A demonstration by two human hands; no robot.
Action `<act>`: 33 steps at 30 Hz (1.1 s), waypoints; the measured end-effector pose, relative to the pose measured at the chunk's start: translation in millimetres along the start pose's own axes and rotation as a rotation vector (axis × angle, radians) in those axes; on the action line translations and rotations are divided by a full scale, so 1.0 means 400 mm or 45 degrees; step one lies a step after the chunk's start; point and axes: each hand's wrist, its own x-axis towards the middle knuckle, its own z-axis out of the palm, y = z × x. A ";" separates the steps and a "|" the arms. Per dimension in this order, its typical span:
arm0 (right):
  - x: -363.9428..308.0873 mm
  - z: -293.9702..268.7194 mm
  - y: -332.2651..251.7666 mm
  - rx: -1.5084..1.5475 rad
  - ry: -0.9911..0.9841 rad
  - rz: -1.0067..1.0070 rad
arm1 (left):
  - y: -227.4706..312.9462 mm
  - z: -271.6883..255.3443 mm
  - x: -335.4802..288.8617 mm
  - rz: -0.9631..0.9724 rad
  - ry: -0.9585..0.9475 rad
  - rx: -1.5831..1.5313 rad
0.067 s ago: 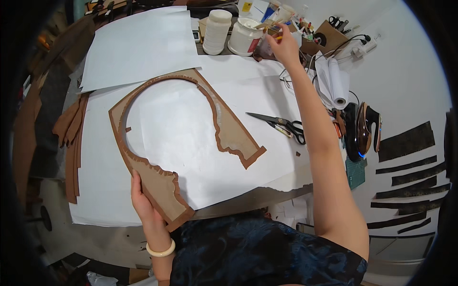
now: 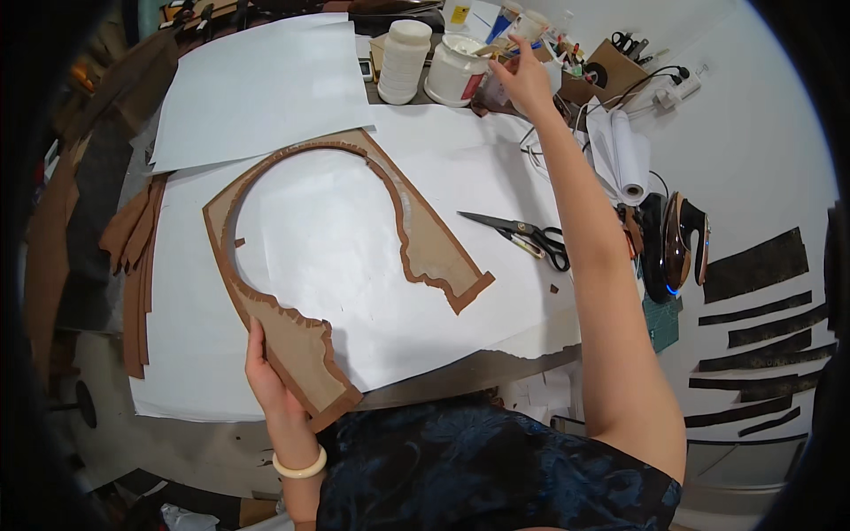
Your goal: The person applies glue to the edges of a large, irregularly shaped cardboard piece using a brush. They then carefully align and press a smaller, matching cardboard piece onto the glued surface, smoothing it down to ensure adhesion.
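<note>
A flat arch-shaped panel (image 2: pixel 447 250), tan with folded, pleated brown edges, lies across white paper on the table. My left hand (image 2: pixel 267 376) is closed on its near left leg, thumb on top and the other fingers underneath. At the back right, my right hand (image 2: pixel 529 87) reaches over the containers, thumb and forefinger apart; its other fingers are partly hidden. Just left of it stands an open white jar (image 2: pixel 450 75) with a pale stick across its mouth. I see nothing held between the right thumb and forefinger.
Black scissors (image 2: pixel 518 232) and a small cutter (image 2: pixel 528 247) lie right of the panel. A white bottle (image 2: pixel 405 64) stands at the back. Brown strips (image 2: pixel 133 226) lie left, a paper roll (image 2: pixel 630 164) and an iron (image 2: pixel 675 243) right. Cables run near my right forearm.
My right thumb and forefinger have spread a little beside the jar, and the yellow bit seen by them has shifted left. The left hand keeps its hold on the panel.
</note>
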 end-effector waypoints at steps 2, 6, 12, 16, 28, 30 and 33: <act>0.074 0.050 0.023 0.120 -0.125 0.131 | -0.006 0.003 -0.010 -0.058 -0.140 -0.062; 0.166 0.098 0.063 0.415 -0.060 0.231 | -0.021 -0.007 -0.013 -0.115 -0.342 -0.113; 0.233 0.066 0.085 0.720 0.059 0.360 | -0.019 -0.005 -0.012 -0.117 -0.388 -0.189; 0.219 0.040 0.047 0.563 0.063 0.105 | -0.023 -0.007 -0.015 -0.131 -0.458 -0.162; 0.097 -0.083 -0.008 0.659 0.112 0.111 | -0.040 -0.033 0.002 -0.130 -0.301 0.023; 0.059 -0.114 -0.025 0.983 0.119 0.155 | -0.041 -0.026 0.002 -0.123 -0.290 0.011; -0.027 -0.145 -0.066 1.186 0.188 0.125 | -0.037 -0.021 0.001 -0.134 -0.290 0.023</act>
